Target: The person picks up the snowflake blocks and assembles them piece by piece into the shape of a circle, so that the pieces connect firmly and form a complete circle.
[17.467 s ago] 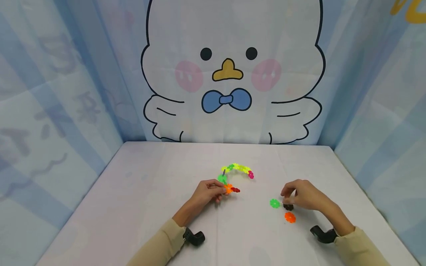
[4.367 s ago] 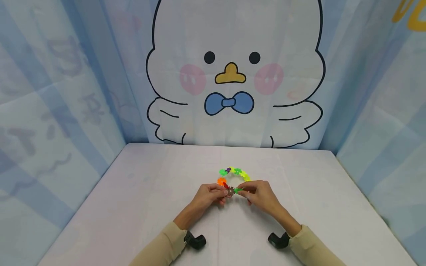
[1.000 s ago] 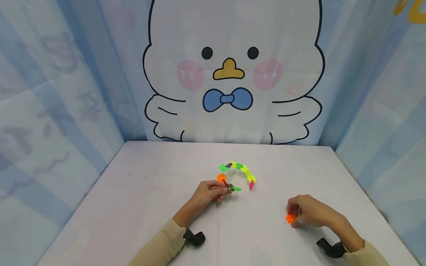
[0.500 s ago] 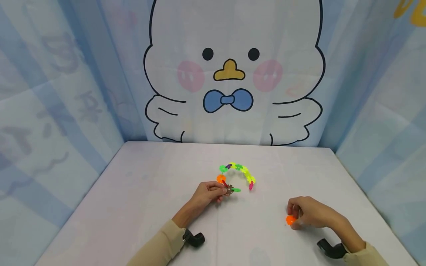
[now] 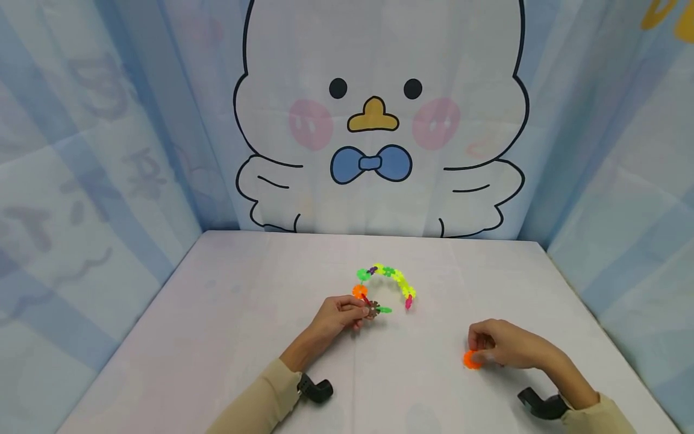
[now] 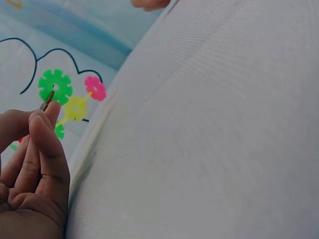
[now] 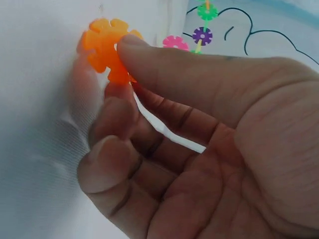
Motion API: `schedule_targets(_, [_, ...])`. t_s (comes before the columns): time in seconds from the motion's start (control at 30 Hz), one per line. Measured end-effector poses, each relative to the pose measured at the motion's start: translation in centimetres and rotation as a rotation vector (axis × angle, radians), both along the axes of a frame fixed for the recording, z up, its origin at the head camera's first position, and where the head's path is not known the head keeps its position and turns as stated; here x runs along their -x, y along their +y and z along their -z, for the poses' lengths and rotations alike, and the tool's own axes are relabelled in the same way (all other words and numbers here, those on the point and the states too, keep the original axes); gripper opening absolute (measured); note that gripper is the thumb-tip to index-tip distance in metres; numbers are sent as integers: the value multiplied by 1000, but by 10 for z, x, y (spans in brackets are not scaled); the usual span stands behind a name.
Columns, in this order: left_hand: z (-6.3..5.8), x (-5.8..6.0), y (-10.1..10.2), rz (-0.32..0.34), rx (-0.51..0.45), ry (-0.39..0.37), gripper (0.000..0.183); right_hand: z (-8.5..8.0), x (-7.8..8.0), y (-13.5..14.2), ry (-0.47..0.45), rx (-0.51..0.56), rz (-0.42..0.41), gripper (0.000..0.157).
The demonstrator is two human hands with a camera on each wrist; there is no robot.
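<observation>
A curved chain of interlocking snowflake discs, with yellow point(image 5: 399, 277), purple and green pieces, stands in a nearly closed ring in the head view. One end is a pink disc point(image 5: 409, 302); the other carries a brown disc point(image 5: 374, 308) with a green disc point(image 5: 384, 310) slotted into it. My left hand point(image 5: 338, 314) pinches the brown disc, whose edge peeks out above the fingertips in the left wrist view. Well to the right, my right hand point(image 5: 506, 343) pinches a separate orange disc point(image 7: 102, 45) between thumb and fingers, close to the tabletop.
A white cloth covers the table point(image 5: 238, 361). Behind it hangs a curtain point(image 5: 374, 199) printed with a cartoon bird, and pale blue curtains close both sides. Black wrist cameras point(image 5: 317, 389) sit at both sleeves.
Since the oldest frame, the loose brown and green discs have joined the chain's near end. The right hand has gone back to the right and now pinches the orange disc; the left stays put.
</observation>
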State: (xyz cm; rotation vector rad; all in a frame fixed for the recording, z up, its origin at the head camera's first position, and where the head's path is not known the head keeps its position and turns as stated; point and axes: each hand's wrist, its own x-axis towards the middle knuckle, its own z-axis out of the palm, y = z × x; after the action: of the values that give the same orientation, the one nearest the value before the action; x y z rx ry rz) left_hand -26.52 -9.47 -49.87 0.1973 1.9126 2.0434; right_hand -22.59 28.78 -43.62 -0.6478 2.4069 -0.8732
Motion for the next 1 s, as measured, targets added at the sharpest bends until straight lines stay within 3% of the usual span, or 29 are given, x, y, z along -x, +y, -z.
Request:
schedule_targets(0.2, [0, 4, 3, -7, -4, 0, 18, -1, 8, -1, -67, 111, -59, 14])
schedule_targets(0.53, [2, 3, -1, 17, -30, 22, 19, 14, 22, -39, -141, 218, 69, 19])
schedule_targets(1.0, [4, 2, -4, 21, -26, 22, 17, 21, 44, -92, -98, 415, 101, 24])
